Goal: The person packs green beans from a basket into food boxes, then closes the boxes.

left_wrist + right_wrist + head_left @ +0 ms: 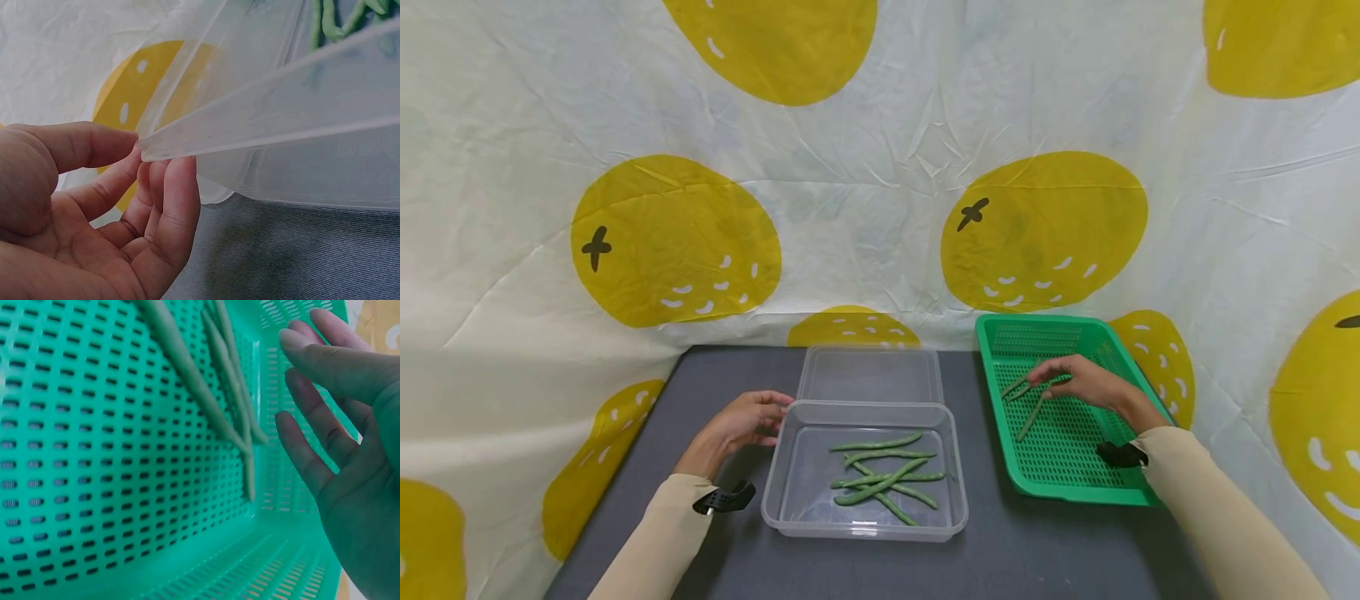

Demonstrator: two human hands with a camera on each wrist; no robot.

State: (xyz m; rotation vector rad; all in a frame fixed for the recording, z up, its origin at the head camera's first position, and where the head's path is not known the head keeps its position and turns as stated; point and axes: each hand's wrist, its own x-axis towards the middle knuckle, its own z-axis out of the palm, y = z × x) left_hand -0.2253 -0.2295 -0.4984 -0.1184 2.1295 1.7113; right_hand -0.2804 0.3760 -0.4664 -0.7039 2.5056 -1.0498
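Note:
My left hand (pixel 747 423) is at the left rim of a clear plastic container (pixel 771 496). In the left wrist view, thumb and fingers pinch the corner of that rim. Several green beans (pixel 883 483) lie crossed inside the container. Over a green basket (pixel 1067 482) hovers my right hand (pixel 1086 383), fingers relaxed and slightly bent, holding nothing. Three green beans (pixel 194 381) show on the basket floor in the right wrist view, just beside the fingertips (pixel 286 422) and apart from them.
A clear flat lid (pixel 871 372) lies on the dark grey table (pixel 730 375) behind the container. A fabric sheet (pixel 865 225) printed with yellow fruit hangs behind and around the table. The basket stands at the table's right side, its walls raised.

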